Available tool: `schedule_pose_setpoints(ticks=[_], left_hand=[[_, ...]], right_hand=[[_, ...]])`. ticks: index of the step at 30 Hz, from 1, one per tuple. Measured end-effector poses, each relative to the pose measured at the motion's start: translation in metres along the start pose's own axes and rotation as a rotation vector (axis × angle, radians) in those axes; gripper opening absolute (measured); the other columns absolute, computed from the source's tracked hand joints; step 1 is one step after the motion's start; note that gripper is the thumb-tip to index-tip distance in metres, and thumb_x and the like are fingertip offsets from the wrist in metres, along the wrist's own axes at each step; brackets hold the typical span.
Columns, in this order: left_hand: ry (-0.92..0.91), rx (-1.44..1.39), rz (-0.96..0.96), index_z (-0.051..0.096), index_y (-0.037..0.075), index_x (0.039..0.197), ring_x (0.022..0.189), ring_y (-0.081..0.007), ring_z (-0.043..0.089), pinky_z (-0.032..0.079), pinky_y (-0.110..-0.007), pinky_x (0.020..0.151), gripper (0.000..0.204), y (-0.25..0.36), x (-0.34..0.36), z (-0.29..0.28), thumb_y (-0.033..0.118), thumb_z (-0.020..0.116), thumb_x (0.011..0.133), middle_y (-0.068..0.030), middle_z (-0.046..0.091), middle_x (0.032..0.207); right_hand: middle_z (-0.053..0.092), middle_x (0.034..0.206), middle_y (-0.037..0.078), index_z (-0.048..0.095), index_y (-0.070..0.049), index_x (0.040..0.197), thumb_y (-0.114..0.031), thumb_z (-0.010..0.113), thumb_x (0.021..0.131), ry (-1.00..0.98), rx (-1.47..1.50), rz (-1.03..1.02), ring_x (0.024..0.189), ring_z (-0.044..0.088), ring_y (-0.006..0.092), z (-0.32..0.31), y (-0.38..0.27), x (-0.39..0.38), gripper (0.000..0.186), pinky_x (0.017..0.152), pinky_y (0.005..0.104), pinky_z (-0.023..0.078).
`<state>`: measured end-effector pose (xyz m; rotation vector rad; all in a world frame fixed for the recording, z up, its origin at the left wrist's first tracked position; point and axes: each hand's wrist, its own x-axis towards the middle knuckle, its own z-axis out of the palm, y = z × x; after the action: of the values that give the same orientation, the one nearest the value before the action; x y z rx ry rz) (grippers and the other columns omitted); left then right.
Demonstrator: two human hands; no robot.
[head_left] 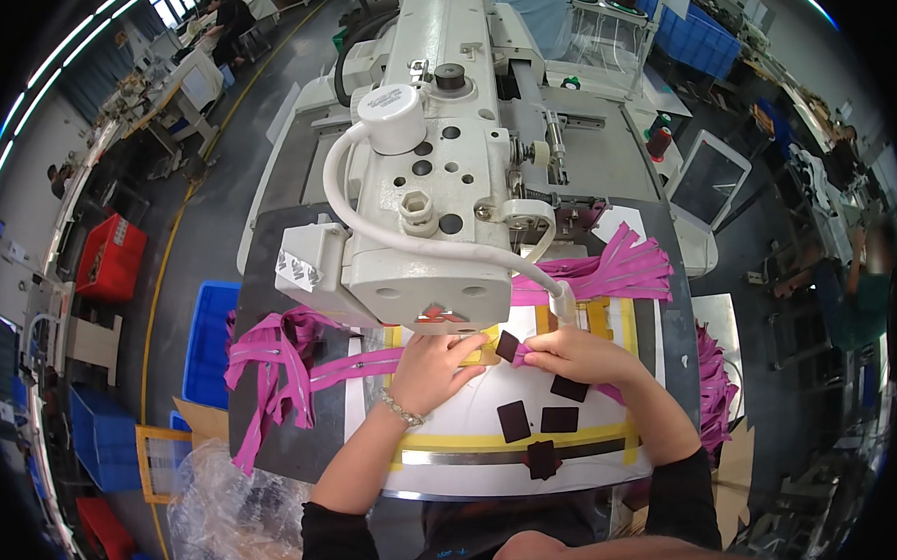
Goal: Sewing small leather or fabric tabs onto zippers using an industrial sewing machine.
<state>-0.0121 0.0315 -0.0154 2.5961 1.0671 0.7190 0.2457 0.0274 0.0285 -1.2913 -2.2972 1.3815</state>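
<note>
My left hand lies at a yellow-edged piece beside the white sewing machine head, thumb and forefinger apart, with a pink zipper strip running to it. My right hand pinches a short pink zipper end with a dark rectangular patch at it. Several loose dark patches lie below my hands on the white, yellow-taped sheet. A bundle of pink zippers hangs at the left; another rests behind the right hand.
Blue bins and a red bin stand at left beside crumpled clear plastic. More pink zippers are piled at right. People work at far left and right. A tilted screen stands behind the table.
</note>
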Motion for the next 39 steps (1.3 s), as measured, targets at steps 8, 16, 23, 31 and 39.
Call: schedule_pose_setpoints(ticks=[8,16,23,31,39], left_hand=[[0.059,-0.080,-0.067,0.063,0.010,0.093,0.082,-0.0267,0.060,0.046,-0.038,0.077,0.031,-0.001,0.000,0.008,0.029,0.077,0.073,-0.0063,0.064,0.088],[0.051,-0.087,-0.187,0.063,0.008,0.092,0.081,-0.0271,0.060,0.047,-0.039,0.074,0.035,-0.002,-0.005,0.015,0.033,0.078,0.071,-0.0062,0.063,0.085],[0.028,0.061,-0.007,0.065,0.010,0.095,0.083,-0.0274,0.060,0.047,-0.039,0.075,0.035,0.002,0.003,0.009,0.035,0.076,0.073,-0.0063,0.061,0.086],[0.108,0.103,-0.058,0.063,0.005,0.092,0.078,-0.0276,0.061,0.050,-0.038,0.071,0.046,0.003,0.001,0.008,0.041,0.079,0.068,-0.0090,0.061,0.085],[0.138,0.110,-0.135,0.065,0.005,0.094,0.072,-0.0271,0.064,0.053,-0.034,0.065,0.039,0.006,-0.004,0.005,0.036,0.076,0.073,-0.0096,0.064,0.083]], right_hand=[[0.060,0.077,0.012,0.063,-0.005,0.103,-0.024,0.053,0.094,-0.087,0.076,-0.122,0.073,0.058,0.0228,-0.002,-0.006,0.004,0.023,0.071,0.0336,0.045],[0.062,0.077,0.009,0.068,-0.005,0.085,-0.024,0.052,0.091,-0.055,0.068,-0.030,0.075,0.059,0.0208,-0.002,0.003,0.003,0.026,0.072,0.0322,0.045],[0.064,0.078,0.009,0.068,-0.005,0.082,-0.026,0.051,0.091,-0.112,0.085,0.058,0.077,0.061,0.0215,-0.005,-0.001,0.002,0.029,0.073,0.0337,0.046],[0.062,0.071,0.014,0.065,-0.006,0.072,-0.029,0.050,0.089,0.222,-0.122,0.186,0.069,0.062,0.0307,0.008,0.011,0.008,0.032,0.067,0.0405,0.047],[0.054,0.053,0.006,0.063,-0.012,0.086,-0.018,0.064,0.082,0.919,-0.728,-0.179,0.044,0.055,0.0278,0.036,0.014,0.020,0.008,0.041,0.0382,0.041]])
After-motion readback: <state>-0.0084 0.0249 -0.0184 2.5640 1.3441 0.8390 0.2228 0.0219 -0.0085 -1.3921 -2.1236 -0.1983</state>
